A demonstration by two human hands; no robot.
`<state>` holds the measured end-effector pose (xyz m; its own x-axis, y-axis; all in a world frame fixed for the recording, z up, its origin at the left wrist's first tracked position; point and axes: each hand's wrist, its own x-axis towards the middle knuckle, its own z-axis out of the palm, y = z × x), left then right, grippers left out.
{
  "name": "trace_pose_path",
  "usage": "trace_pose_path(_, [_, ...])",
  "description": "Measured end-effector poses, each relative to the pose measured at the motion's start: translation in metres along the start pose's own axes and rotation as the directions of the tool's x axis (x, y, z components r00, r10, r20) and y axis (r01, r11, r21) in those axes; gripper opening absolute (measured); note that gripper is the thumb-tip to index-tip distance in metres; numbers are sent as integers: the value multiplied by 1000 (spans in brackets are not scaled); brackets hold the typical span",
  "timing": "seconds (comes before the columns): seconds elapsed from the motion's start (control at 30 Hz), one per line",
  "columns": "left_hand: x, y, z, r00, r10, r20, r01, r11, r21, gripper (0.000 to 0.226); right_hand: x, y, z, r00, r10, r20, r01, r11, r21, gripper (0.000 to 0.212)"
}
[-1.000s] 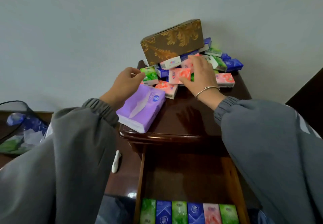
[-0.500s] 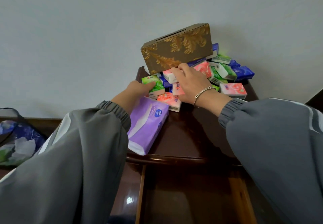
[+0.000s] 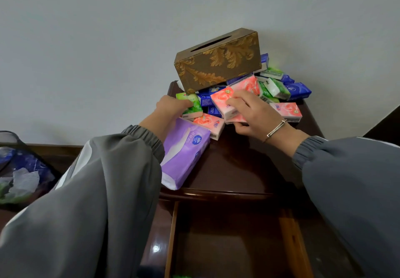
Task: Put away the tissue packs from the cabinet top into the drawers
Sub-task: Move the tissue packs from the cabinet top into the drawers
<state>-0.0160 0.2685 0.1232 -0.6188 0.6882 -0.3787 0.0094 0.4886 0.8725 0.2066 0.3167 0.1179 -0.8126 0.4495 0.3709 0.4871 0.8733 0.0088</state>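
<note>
A heap of small pink, green and blue tissue packs lies at the back of the dark wooden cabinet top [image 3: 238,169]. My right hand [image 3: 255,113] grips pink tissue packs [image 3: 223,102], lifted a little off the heap. My left hand [image 3: 171,108] holds a green tissue pack [image 3: 192,106] at the heap's left edge. Another pink pack [image 3: 210,124] lies between my hands. A drawer [image 3: 227,241] stands pulled out below the cabinet top; its visible inside is dark.
A brown and gold tissue box [image 3: 218,61] leans on the heap against the wall. A large purple tissue pack [image 3: 184,154] lies at the cabinet's left front edge under my left forearm. A wire bin [image 3: 19,169] with blue wrapping stands at the far left.
My right hand has closed round pink packs and raised them off the heap. My left hand has reached onto the green pack. The view has tilted up, hiding the packs in the drawer.
</note>
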Motion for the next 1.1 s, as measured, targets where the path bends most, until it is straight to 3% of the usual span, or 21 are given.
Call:
trace_pose_path(0.23, [-7, 8, -2, 995, -71, 67, 78, 990, -115, 57, -23, 2, -2, 995, 101, -25, -97, 985, 141, 53])
trace_pose_path(0.4, [-12, 14, -3, 999, -46, 29, 50, 983, -174, 47, -32, 3, 0, 983, 180, 39, -184, 967, 176, 55])
trace_pose_path(0.63, [-19, 19, -12, 999, -40, 17, 43, 984, -174, 32, -47, 7, -3, 959, 283, -4, -271, 925, 265, 55])
trace_pose_path(0.9, [-80, 17, 3, 955, -17, 298, 98, 961, -259, 7, -72, -1, -32, 878, 418, -234, -283, 847, 450, 51])
trace_pose_path(1.1, [-130, -3, 53, 911, -2, 413, 87, 979, -187, 13, -96, -18, -63, 908, 291, -302, -155, 902, 404, 52])
